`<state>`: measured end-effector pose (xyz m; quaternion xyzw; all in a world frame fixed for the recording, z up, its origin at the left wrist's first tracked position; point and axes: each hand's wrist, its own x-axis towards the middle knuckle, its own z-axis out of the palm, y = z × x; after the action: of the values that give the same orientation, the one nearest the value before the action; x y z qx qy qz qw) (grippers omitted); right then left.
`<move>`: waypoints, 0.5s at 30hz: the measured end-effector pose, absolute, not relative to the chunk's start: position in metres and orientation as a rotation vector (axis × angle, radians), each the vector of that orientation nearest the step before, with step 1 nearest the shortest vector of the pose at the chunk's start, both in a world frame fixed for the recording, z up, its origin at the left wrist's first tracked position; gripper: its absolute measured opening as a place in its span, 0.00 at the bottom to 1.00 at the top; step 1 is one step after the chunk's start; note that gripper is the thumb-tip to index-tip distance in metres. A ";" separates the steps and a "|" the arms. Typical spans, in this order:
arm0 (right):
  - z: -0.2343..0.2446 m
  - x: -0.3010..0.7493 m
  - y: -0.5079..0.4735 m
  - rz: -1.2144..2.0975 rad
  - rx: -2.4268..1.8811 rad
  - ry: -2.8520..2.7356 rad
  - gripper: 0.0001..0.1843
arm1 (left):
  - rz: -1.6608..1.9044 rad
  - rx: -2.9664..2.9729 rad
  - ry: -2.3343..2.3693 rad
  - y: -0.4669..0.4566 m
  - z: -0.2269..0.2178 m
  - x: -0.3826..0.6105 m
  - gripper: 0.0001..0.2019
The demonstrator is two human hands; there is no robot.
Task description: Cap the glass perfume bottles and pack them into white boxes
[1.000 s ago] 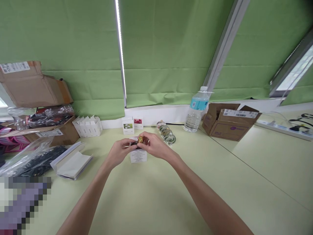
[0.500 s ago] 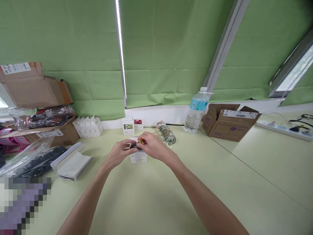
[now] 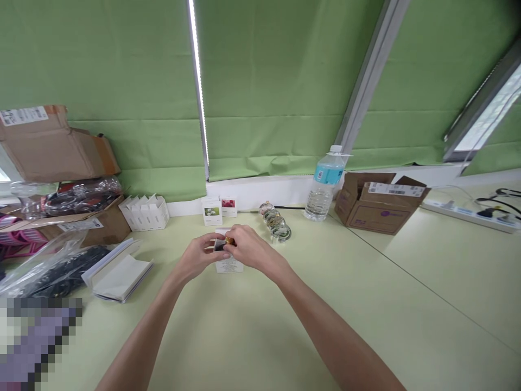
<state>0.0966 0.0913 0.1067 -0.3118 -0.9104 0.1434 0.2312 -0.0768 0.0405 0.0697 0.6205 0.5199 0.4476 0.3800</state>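
A small white box [image 3: 229,265] with fine print on its front stands on the table, its dark opening facing up. My left hand [image 3: 200,254] is closed around the left side of the box near its top. In my right hand [image 3: 249,247] is a small thing with a gold top [image 3: 229,240], pinched between the fingers at the box opening. Its lower part is hidden, so I cannot tell how deep it sits. Behind my hands stand a white box with a green picture [image 3: 212,212] and another with a red picture [image 3: 228,207].
Several round clear containers [image 3: 280,233] lie in a row behind my right hand. Farther right are a water bottle [image 3: 319,195], an open carton [image 3: 380,212] and a power strip [image 3: 468,215]. Left stand several white boxes [image 3: 145,213], an open white case [image 3: 120,277] and stacked cartons [image 3: 57,149].
My right hand has shifted slightly down and left with the gold-topped thing, now closer over the box opening. More of the dark opening shows. The view has shifted a little.
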 end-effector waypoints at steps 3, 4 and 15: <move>0.106 0.097 0.092 0.463 -0.899 -2.435 0.04 | 1.129 1.619 1.293 0.039 0.072 -0.078 0.25; 0.106 0.097 0.092 0.484 -0.912 -2.416 0.06 | 1.123 1.627 1.290 0.038 0.072 -0.078 0.26; 0.106 0.094 0.088 0.449 -0.861 -2.537 0.15 | 1.128 1.642 1.343 0.040 0.067 -0.079 0.20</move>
<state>0.0939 0.0877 0.1059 -0.3100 -0.9129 0.1615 0.2110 -0.0788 0.0404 0.0671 0.6373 0.5214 0.4377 0.3611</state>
